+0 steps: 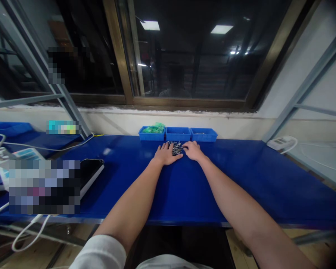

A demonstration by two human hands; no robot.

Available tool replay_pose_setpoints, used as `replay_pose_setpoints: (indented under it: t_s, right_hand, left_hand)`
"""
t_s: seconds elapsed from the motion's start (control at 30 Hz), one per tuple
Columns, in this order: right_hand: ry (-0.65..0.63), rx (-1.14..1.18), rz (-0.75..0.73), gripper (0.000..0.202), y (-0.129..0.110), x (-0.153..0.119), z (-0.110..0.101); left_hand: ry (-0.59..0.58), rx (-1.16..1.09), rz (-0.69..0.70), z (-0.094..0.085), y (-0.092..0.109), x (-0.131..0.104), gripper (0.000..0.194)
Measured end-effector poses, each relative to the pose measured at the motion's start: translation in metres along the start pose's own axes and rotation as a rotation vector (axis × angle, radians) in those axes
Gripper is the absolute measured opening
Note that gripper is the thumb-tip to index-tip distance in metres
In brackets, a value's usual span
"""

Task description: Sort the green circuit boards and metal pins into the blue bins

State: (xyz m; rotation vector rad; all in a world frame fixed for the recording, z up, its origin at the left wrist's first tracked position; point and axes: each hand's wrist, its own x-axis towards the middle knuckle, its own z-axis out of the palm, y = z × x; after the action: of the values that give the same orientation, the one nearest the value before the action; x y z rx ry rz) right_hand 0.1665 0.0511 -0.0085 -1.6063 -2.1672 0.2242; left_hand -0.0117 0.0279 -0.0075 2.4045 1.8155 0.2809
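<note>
A small heap of thin, shiny metal pieces (177,148), like screws or pins, lies on the blue tabletop between my hands; their exact kind is too small to tell. My left hand (165,154) rests flat at the heap's left side, fingers stretched forward and thumb out along its near edge. At the right edge of the heap, my right hand (193,150) has its fingers curled and thumb and forefinger brought together. What sits between those fingertips cannot be made out.
Behind the heap stand three blue bins: the left bin (145,137) with green plastic packets (155,129), the middle bin (178,134), and the right bin (204,135) with small bits. A dark device (92,170) and white cables lie left; a power strip (282,142) sits right.
</note>
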Motion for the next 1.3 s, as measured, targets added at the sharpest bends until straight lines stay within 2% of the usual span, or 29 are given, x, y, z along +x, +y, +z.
replay_pose_setpoints:
  t_s: [0.23,0.37,0.53,0.73,0.9,1.1,1.3]
  right_hand:
    - [0.036,0.032,0.065,0.017,0.005,0.005,0.003]
    - [0.037,0.022,0.055,0.017,0.005,0.005,0.004]
    - [0.045,0.0,0.069,0.019,0.006,0.005,0.006]
    - [0.108,0.004,0.089,0.017,0.01,0.005,0.008]
    - [0.206,0.227,0.016,0.014,0.009,0.002,0.004]
    - [0.14,0.58,-0.15,0.009,-0.003,0.001,0.004]
    - [0.109,0.735,-0.138,0.01,-0.004,0.005,0.007]
  left_hand:
    - [0.03,-0.024,0.013,0.002,0.002,0.004,0.086]
    - [0.069,-0.037,0.025,0.005,0.001,0.007,0.08]
    - [0.109,-0.072,0.033,0.007,0.001,0.008,0.08]
    - [0.242,-0.109,0.054,0.003,0.001,0.008,0.074]
    - [0.375,-0.173,0.148,-0.002,0.002,0.006,0.055]
    - [0.448,-0.243,0.361,-0.008,0.004,0.005,0.028]
    - [0.469,-0.228,0.362,-0.01,0.001,0.006,0.025]
